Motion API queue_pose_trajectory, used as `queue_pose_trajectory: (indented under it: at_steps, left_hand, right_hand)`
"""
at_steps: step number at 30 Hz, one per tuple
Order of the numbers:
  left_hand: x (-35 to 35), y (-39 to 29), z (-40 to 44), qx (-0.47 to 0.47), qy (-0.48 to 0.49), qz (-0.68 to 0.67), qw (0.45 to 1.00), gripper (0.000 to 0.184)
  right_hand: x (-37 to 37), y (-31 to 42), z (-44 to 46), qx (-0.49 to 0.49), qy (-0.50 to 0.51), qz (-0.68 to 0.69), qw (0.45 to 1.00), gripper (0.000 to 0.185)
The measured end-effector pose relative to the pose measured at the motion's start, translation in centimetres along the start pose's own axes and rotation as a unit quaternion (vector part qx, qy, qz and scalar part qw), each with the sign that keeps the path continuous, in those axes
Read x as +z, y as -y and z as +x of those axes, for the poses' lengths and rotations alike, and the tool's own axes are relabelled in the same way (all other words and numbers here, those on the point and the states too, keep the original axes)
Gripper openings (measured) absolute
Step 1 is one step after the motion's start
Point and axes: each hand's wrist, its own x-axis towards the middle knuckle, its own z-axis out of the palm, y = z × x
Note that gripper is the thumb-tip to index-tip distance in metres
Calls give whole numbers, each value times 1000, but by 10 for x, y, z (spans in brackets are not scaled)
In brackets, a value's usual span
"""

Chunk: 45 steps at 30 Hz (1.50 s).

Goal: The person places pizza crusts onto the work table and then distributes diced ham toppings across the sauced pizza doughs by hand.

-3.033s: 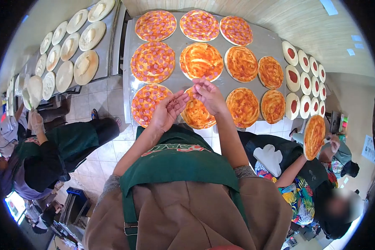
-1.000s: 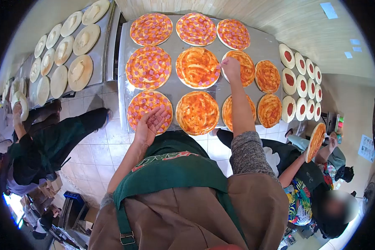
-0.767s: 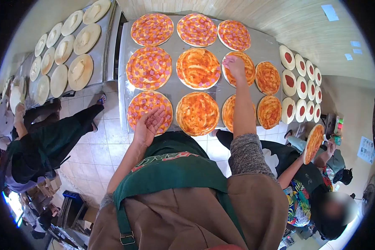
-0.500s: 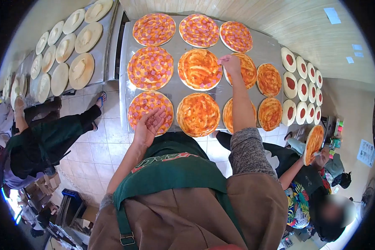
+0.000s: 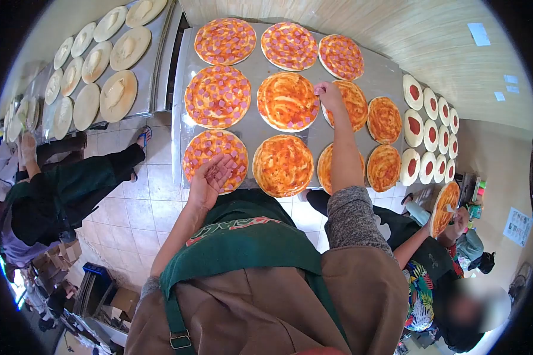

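Observation:
My right hand [image 5: 330,96] pinches a pink ham cube at the right rim of the middle pizza [image 5: 283,100], which has sauce and a few cubes along its lower right edge. Cupped palm up, my left hand [image 5: 210,180] holds diced ham [image 5: 221,170] over the near-left pizza [image 5: 210,145], itself scattered with ham. Right of the near-left one lies a sauced pizza [image 5: 282,168] with no ham. Partly behind my right forearm are two more sauced pizzas, the upper one [image 5: 350,105] close to my fingers.
Ham-topped pizzas [image 5: 225,41] line the far side of the metal table [image 5: 257,65]. Small dough rounds with red centres [image 5: 414,93] sit at its right end. A co-worker on the right holds a sauced pizza [image 5: 444,207]. Another person stands left, by a table of dough rounds [image 5: 118,94].
My right hand stays near the middle pizza's right rim, with its fingers slightly shifted. The view has moved a little. At right, the co-worker's spreading hand has moved over the held pizza.

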Motion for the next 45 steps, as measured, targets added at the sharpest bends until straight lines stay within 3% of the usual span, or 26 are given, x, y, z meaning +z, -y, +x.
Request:
queue_pose_trajectory:
  at_steps: [2, 5, 11, 17, 23, 29, 38, 41, 44, 45]
  left_hand:
    - [1, 0, 0, -2, -3, -1, 1000, 42]
    - [2, -1, 0, -2, 1, -3, 1000, 41]
    - [-4, -1, 2, -1, 12, -2, 1000, 41]
    - [-7, -2, 3, 4, 12, -1, 1000, 42]
    - [-6, -3, 0, 3, 10, 2, 1000, 41]
    - [-7, -1, 0, -3, -2, 10, 1000, 42]
    - [-18, 2, -2, 6, -6, 7, 1000, 45]
    - [-21, 4, -3, 8, -3, 4, 1000, 45]
    - [-20, 5, -4, 11, -6, 8, 1000, 46]
    - [-20, 6, -3, 10, -8, 5, 1000, 46]
  right_hand:
    - [7, -8, 7, -29, 7, 9, 1000, 13]
    - [7, 2, 4, 30, 9, 19, 999, 11]
    - [4, 17, -5, 48, -15, -41, 998, 10]
    - [0, 5, -1, -35, -46, -115, 992, 13]
    - [-5, 21, 1, 36, -20, 12, 999, 11]
    - [14, 21, 21, -13, -71, -169, 983, 10]
    - [3, 19, -2, 64, -59, -150, 985, 6]
    - [4, 15, -7, 22, -80, -206, 975, 5]
    - [-1, 34, -9, 78, -60, -195, 976, 5]
    - [2, 30, -5, 57, -66, -185, 979, 6]
